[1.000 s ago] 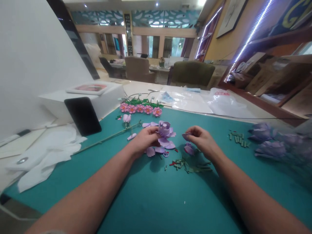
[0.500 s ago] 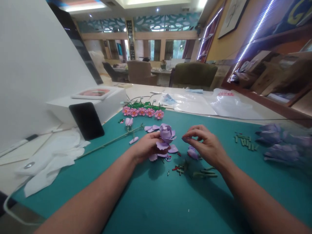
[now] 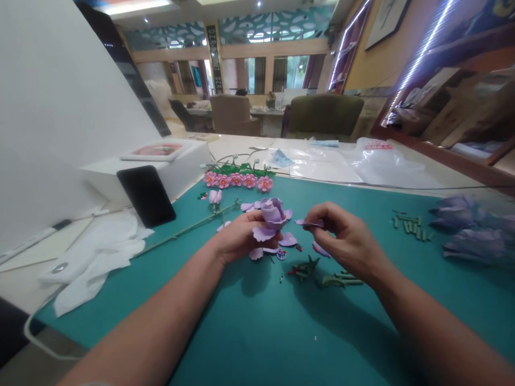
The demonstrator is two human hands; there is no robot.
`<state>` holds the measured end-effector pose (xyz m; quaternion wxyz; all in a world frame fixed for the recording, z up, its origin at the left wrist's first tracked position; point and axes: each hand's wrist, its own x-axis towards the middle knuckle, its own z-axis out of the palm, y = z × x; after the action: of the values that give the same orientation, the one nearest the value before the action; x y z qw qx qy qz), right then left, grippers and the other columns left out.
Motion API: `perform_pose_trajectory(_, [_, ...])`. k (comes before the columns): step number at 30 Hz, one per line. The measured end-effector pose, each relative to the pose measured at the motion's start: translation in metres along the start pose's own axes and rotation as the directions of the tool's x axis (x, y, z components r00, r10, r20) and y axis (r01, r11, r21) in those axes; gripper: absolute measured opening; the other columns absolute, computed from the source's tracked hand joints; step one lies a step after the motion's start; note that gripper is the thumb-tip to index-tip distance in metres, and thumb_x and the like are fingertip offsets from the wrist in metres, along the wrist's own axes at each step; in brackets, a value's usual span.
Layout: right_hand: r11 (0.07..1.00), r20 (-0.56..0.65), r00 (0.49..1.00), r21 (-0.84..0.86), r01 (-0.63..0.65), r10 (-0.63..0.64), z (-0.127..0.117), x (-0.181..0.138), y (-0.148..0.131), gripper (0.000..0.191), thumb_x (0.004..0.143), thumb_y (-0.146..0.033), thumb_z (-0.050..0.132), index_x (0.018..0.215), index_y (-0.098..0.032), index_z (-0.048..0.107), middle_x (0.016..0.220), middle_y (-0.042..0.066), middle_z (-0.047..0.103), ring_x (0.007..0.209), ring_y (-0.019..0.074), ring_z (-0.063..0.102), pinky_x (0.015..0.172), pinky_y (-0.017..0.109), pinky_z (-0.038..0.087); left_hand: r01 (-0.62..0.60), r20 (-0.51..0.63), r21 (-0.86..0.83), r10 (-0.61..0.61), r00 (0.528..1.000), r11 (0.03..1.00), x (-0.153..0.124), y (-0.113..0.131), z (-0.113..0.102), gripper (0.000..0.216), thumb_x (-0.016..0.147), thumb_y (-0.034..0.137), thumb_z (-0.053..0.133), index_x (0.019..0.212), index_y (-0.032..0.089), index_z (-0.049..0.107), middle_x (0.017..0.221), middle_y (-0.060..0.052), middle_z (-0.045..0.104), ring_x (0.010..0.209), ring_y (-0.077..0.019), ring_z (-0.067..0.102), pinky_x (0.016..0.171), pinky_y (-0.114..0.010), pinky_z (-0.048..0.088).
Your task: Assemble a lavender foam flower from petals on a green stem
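My left hand (image 3: pixel 241 236) is closed around the base of a purple toy flower (image 3: pixel 273 212), its cupped petals facing up. Pinched between the thumb and fingers of my right hand (image 3: pixel 340 233) is a loose purple petal (image 3: pixel 309 222), held flat and a short way right of the flower, not touching it. On the green mat below lie more purple petals (image 3: pixel 287 239), a small round piece (image 3: pixel 281 255), and green leaf and stem pieces (image 3: pixel 308 268) with some red bits. Part of another purple piece (image 3: pixel 321 249) shows under my right hand.
Pink flowers (image 3: pixel 237 181) line the mat's back edge. A long green stem with a pale bud (image 3: pixel 215 197) lies at left, near a black phone (image 3: pixel 147 195) and white tissue (image 3: pixel 104 252). Purple flowers (image 3: pixel 469 241) and short green pieces (image 3: pixel 411 225) lie at right. A plastic bag (image 3: pixel 378 161) lies behind.
A petal now shows clearly in my right hand's pinch, where little was visible before. The flower in my left hand has tilted slightly. The camera view has shifted a little.
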<state>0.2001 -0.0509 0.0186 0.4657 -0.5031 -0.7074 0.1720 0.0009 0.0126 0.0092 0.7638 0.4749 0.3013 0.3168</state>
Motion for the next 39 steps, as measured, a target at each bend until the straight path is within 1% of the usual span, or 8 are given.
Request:
perform_pose_trajectory(2, [0.998, -0.014, 0.998, -0.008, 0.060, -0.060, -0.002, 0.000, -0.003, 0.008, 0.077, -0.016, 0.052, 0.077, -0.020, 0.059, 0.097, 0.005, 0.060, 0.083, 0.0160, 0.058, 0.066, 0.027, 0.048, -0.002, -0.005, -0.005, 0.002, 1.000, 1.000, 0.000, 0.000, -0.001, 0.026, 0.060, 0.015, 0.075, 0.085, 0.012, 0.069, 0.069, -0.005, 0.066, 0.063, -0.0143, 0.062, 0.067, -0.030, 0.052])
perform_pose_trajectory(4, [0.994, -0.051, 0.994, -0.055, 0.096, -0.099, -0.004, 0.001, -0.006, 0.009, 0.078, -0.019, 0.055, 0.075, -0.021, 0.063, 0.100, 0.006, 0.058, 0.086, 0.0171, 0.058, 0.066, 0.027, 0.048, -0.001, -0.008, -0.012, 0.001, 1.000, 1.000, 0.000, -0.001, -0.003, 0.026, 0.061, 0.015, 0.075, 0.087, 0.012, 0.069, 0.071, -0.005, 0.066, 0.063, -0.0145, 0.062, 0.066, -0.031, 0.052])
perform_pose_trajectory(8, [0.988, -0.084, 0.991, -0.119, 0.095, -0.105, -0.005, 0.000, -0.010, 0.009, 0.080, -0.026, 0.061, 0.078, -0.024, 0.069, 0.071, 0.001, 0.054, 0.067, 0.0141, 0.054, 0.060, 0.026, 0.046, -0.018, -0.011, -0.021, 0.017, 1.000, 1.000, 0.000, -0.002, -0.006, 0.029, 0.065, 0.015, 0.073, 0.094, 0.013, 0.069, 0.073, -0.005, 0.067, 0.063, -0.0139, 0.062, 0.066, -0.029, 0.052])
perform_pose_trajectory(14, [0.999, -0.099, 0.995, 0.040, -0.013, 0.017, 0.001, -0.003, -0.013, 0.012, 0.080, -0.031, 0.063, 0.084, -0.022, 0.070, 0.069, 0.000, 0.066, 0.062, 0.0140, 0.059, 0.057, 0.026, 0.049, -0.023, -0.029, -0.019, 0.023, 0.999, 1.000, 0.000, 0.000, -0.007, 0.031, 0.066, 0.015, 0.073, 0.097, 0.012, 0.069, 0.069, -0.005, 0.067, 0.063, -0.0133, 0.062, 0.064, -0.026, 0.052])
perform_pose_trajectory(19, [0.983, -0.085, 0.989, 0.147, -0.110, 0.123, 0.003, -0.005, -0.017, 0.021, 0.078, -0.038, 0.065, 0.081, -0.019, 0.072, 0.080, 0.005, 0.072, 0.066, 0.0164, 0.063, 0.052, 0.026, 0.049, -0.048, -0.024, -0.001, 0.048, 0.999, 0.999, 0.001, 0.000, -0.007, 0.034, 0.067, 0.016, 0.074, 0.100, 0.012, 0.067, 0.067, -0.005, 0.066, 0.062, -0.0130, 0.062, 0.065, -0.026, 0.053])
perform_pose_trajectory(22, [0.946, -0.072, 0.975, 0.266, -0.185, 0.211, 0.004, -0.004, -0.017, 0.025, 0.076, -0.042, 0.067, 0.082, -0.018, 0.071, 0.082, 0.007, 0.073, 0.067, 0.0172, 0.065, 0.051, 0.026, 0.049, -0.062, -0.018, -0.003, 0.062, 0.998, 0.998, 0.001, -0.001, -0.008, 0.034, 0.067, 0.014, 0.072, 0.101, 0.011, 0.067, 0.067, -0.005, 0.066, 0.061, -0.0134, 0.062, 0.064, -0.026, 0.053])
perform_pose_trajectory(28, [0.818, -0.010, 0.937, 0.491, -0.300, 0.349, 0.008, 0.000, -0.019, 0.027, 0.066, -0.043, 0.075, 0.070, -0.017, 0.067, 0.069, 0.005, 0.070, 0.061, 0.0160, 0.065, 0.055, 0.028, 0.052, -0.061, -0.046, 0.020, 0.062, 0.997, 0.998, 0.002, -0.002, -0.007, 0.038, 0.066, 0.009, 0.069, 0.104, 0.011, 0.067, 0.069, -0.006, 0.068, 0.063, -0.0144, 0.064, 0.064, -0.027, 0.054])
perform_pose_trajectory(39, [0.788, 0.074, 0.923, 0.498, -0.363, 0.378, 0.011, -0.004, -0.015, 0.030, 0.069, -0.046, 0.073, 0.074, -0.018, 0.067, 0.070, 0.004, 0.071, 0.070, 0.0183, 0.068, 0.061, 0.029, 0.052, -0.074, -0.055, 0.058, 0.078, 0.995, 0.996, 0.001, -0.003, -0.005, 0.039, 0.066, 0.017, 0.072, 0.104, 0.012, 0.067, 0.067, -0.005, 0.068, 0.058, -0.0149, 0.063, 0.060, -0.027, 0.052])
